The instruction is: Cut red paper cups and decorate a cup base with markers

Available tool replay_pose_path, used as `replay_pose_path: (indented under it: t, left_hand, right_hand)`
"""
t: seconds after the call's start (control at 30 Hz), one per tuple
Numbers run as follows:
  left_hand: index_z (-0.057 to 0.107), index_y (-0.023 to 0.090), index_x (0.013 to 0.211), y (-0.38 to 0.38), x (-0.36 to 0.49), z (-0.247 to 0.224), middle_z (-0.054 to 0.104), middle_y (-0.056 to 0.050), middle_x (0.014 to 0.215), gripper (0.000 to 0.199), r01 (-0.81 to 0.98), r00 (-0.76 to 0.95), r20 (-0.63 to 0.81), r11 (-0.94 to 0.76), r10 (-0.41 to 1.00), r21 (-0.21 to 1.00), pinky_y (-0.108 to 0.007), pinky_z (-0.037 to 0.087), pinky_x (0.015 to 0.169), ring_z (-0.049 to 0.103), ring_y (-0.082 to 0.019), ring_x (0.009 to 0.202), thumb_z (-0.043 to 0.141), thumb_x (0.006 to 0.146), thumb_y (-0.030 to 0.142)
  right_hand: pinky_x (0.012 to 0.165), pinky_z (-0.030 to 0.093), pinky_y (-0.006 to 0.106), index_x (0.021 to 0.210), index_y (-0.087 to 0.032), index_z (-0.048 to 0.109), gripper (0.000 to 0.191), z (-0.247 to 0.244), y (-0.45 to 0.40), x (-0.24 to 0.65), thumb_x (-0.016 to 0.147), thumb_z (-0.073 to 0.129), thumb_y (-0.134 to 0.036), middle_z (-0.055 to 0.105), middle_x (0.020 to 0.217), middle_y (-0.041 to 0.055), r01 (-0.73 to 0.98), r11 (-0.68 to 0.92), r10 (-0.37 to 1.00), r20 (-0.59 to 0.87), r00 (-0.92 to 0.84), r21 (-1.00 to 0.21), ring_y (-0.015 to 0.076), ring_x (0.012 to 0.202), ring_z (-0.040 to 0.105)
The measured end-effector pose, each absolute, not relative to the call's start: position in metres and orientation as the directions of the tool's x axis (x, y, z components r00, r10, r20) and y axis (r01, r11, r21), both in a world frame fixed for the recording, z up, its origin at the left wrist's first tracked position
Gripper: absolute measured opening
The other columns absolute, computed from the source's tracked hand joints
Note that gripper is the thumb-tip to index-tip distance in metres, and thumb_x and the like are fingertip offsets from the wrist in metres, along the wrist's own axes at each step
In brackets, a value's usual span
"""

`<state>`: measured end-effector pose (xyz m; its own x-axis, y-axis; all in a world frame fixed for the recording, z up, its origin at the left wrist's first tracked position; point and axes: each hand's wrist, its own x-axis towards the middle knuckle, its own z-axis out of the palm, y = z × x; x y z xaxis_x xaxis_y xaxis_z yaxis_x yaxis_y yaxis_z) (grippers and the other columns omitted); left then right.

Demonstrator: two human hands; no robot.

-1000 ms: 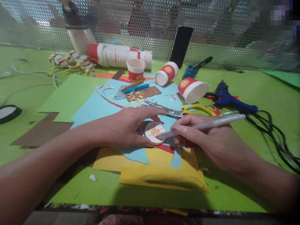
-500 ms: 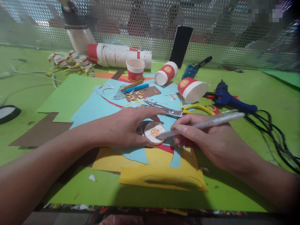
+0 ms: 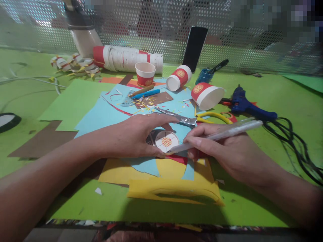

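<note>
My left hand (image 3: 141, 136) grips the edge of a small round white disc (image 3: 159, 143) between thumb and fingers. The disc bears an orange printed emblem and thin dark lines. In my right hand (image 3: 217, 148) a translucent white pen (image 3: 227, 131) is pinched, its tip touching the disc's near edge. Just beyond the hands lie scissors (image 3: 185, 120) with yellow handles, blades partly open. Under the hands are light blue paper (image 3: 94, 116) and yellow paper (image 3: 118, 171).
Red-and-white paper cups (image 3: 145, 74) stand or lie farther back, beside a long cup stack (image 3: 128, 59). A phone (image 3: 195, 47) leans on the mesh screen. At right are a blue glue gun (image 3: 248, 104) and black cable (image 3: 290, 144). Paper scraps and a blue craft pen (image 3: 146, 94) lie centrally.
The pen tip has moved slightly from beside the emblem toward the disc's near edge. My left hand stays on the disc.
</note>
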<state>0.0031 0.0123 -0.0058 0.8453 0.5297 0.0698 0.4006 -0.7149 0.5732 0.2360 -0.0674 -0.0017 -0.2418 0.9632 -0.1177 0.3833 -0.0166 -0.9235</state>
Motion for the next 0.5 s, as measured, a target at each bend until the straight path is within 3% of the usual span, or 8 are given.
replay_pose_path:
  t: [0.2,0.5]
  left_hand:
    - [0.041,0.032,0.143,0.0123,0.0031,-0.006,0.064,-0.002,0.129,0.071,0.397,0.845,0.078,-0.718,0.529,0.572,-0.031,0.047,0.091,0.062,-0.022,0.113,0.071,0.08,0.04]
    - [0.04,0.035,0.144,0.0126,0.0031,-0.0065,0.063,-0.002,0.13,0.071,0.397,0.845,0.074,-0.715,0.529,0.575,-0.032,0.048,0.089,0.063,-0.023,0.112,0.071,0.08,0.041]
  right_hand:
    - [0.065,0.049,0.023,0.085,-0.024,0.068,0.022,-0.0071,-0.0676,0.2377,0.091,0.063,-0.045,0.068,0.075,-0.0027,0.294,-0.036,0.966,-0.109,-0.235,-0.955,0.0113,0.069,0.063]
    - [0.063,0.047,0.026,0.084,-0.022,0.068,0.023,-0.0043,-0.0663,0.2357,0.092,0.061,-0.042,0.068,0.073,-0.0009,0.377,0.004,0.973,-0.084,-0.215,-0.926,0.0126,0.067,0.062]
